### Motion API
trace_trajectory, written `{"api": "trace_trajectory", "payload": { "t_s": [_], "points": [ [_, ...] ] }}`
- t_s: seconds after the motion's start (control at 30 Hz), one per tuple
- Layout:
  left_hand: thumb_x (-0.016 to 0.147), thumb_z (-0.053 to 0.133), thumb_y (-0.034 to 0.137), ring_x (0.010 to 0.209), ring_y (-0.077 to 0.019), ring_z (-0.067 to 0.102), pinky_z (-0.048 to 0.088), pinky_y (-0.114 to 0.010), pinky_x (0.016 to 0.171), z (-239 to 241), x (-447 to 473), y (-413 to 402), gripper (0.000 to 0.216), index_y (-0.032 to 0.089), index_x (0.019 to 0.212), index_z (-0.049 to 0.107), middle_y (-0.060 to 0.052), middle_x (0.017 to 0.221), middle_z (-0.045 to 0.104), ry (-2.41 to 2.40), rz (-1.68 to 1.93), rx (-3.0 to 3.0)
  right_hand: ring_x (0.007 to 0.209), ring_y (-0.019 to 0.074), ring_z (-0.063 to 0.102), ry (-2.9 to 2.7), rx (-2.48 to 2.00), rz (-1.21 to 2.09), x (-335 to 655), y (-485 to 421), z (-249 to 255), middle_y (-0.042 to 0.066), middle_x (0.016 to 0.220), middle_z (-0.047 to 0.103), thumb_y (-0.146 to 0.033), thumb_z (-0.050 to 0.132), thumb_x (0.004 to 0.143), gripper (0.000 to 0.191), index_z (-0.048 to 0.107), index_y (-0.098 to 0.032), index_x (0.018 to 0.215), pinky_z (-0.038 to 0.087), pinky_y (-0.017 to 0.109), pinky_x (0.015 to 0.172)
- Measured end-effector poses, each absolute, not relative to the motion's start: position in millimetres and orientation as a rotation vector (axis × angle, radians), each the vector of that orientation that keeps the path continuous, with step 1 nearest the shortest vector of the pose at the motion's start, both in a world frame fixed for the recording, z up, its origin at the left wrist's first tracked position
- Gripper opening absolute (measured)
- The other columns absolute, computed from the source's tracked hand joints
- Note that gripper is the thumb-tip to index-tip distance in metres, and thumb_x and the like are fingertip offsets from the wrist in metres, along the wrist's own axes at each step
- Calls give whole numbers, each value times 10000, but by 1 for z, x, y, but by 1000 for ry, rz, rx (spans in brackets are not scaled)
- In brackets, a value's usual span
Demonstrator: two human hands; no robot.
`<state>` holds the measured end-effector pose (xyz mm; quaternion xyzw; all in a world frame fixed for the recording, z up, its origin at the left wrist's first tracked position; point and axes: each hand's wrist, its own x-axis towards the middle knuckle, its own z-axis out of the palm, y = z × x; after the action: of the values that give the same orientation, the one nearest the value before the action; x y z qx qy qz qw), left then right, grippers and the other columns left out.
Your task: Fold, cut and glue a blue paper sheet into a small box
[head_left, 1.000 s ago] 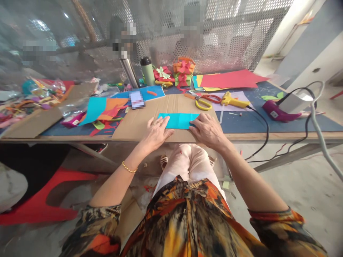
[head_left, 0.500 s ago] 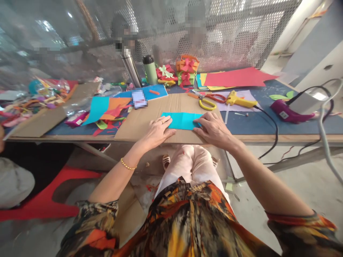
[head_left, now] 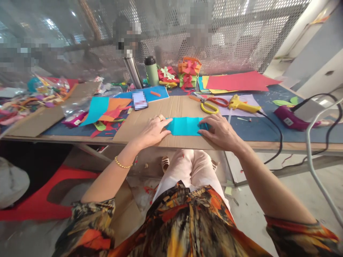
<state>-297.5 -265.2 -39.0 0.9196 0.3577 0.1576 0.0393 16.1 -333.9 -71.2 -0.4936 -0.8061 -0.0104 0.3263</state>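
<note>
Folded turquoise paper (head_left: 186,126) flat on a cardboard sheet (head_left: 144,119), close to the near edge of the table (head_left: 294,145). Left hand (head_left: 151,131) palm down and wide open, fingers stretched out, tips pressing the paper's left end, nothing gripped. Right hand (head_left: 221,132) on the paper's right end, fingers bent, tips at a slightly raised fold; pinched or only pressed, impossible to tell. Gold bangle (head_left: 122,164) on the left wrist. Just beyond the cardboard to the right, scissors (head_left: 210,104) with orange and yellow handles, then a yellow glue gun (head_left: 242,103) with a black cord. Farther right, a purple glue gun (head_left: 288,117). At the far side, a steel flask (head_left: 133,72), a green bottle (head_left: 152,73), paper gift baskets (head_left: 189,71) and red paper sheets (head_left: 238,81). Left of the cardboard, loose coloured paper scraps (head_left: 107,110).
</note>
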Motion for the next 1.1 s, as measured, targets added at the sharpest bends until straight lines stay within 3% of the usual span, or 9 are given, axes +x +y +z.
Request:
{"api": "trace_trajectory", "payload": {
  "t_s": [0.17, 0.3, 0.5, 0.7, 0.8, 0.9, 0.97, 1.1],
  "points": [
    [957, 702, 249, 1107, -266, 633, 506, -451, 1006, -30, -291, -271, 269, 215, 1223, 686, -76, 1149, 637, 1024, 441, 2817, 940, 280, 651, -1993, -1343, 30, 15, -334, -70, 77, 953, 737, -380, 677, 929, 143, 665, -239, 948, 461, 457, 925],
    [976, 643, 190, 989, -238, 641, 517, -405, 918, -34, -292, -273, 54, 215, 989, 597, -60, 1053, 666, 941, 581, 2866, 886, 265, 652, -1949, -1330, 42, 13, -337, -68, 57, 884, 735, -367, 666, 936, 148, 632, -253, 849, 471, 438, 885],
    [1039, 387, 101, 1025, -244, 672, 537, -404, 926, -55, -297, -281, 217, 207, 1026, 576, -109, 1057, 708, 943, 785, 2990, 887, 270, 672, -1930, -1325, -54, 16, -342, -70, 53, 887, 766, -348, 636, 970, 163, 607, -270, 830, 502, 433, 839],
    [1035, 340, 57, 1010, -244, 686, 536, -428, 967, -60, -298, -294, 314, 185, 1071, 625, -110, 1052, 728, 986, 701, 3048, 837, 251, 681, -2000, -1259, -200, 20, -339, -79, 36, 848, 762, -372, 628, 990, 169, 616, -272, 854, 494, 430, 867],
    [1079, 462, 196, 1103, -269, 687, 549, -423, 967, -53, -296, -303, 263, 153, 1289, 615, -132, 1165, 717, 971, 639, 3076, 787, 231, 679, -2061, -1213, -251, 19, -346, -78, 45, 825, 742, -418, 577, 1035, 229, 638, -254, 887, 483, 411, 840],
    [1089, 551, 433, 1160, -295, 690, 565, -437, 987, -47, -293, -312, 423, 131, 1378, 615, -154, 1217, 696, 971, 505, 3107, 842, 236, 707, -2133, -1174, -260, 16, -359, -75, 77, 896, 756, -418, 547, 1064, 265, 670, -236, 916, 502, 384, 786],
    [1078, 522, 559, 1170, -310, 696, 575, -462, 998, -49, -292, -316, 529, 123, 1351, 648, -165, 1212, 701, 1000, 469, 3135, 897, 237, 728, -2152, -1144, -250, 14, -368, -74, 95, 993, 776, -385, 556, 1066, 244, 685, -232, 927, 533, 375, 790],
    [1063, 406, 669, 1361, -335, 630, 492, -547, 1168, -68, -294, -323, 687, 121, 1427, 606, -199, 1330, 703, 1029, 566, 3234, 984, 258, 735, -2156, -1101, -313, 12, -377, -74, 112, 1089, 795, -342, 531, 1073, 259, 716, -239, 925, 557, 433, 898]
  ]
}}
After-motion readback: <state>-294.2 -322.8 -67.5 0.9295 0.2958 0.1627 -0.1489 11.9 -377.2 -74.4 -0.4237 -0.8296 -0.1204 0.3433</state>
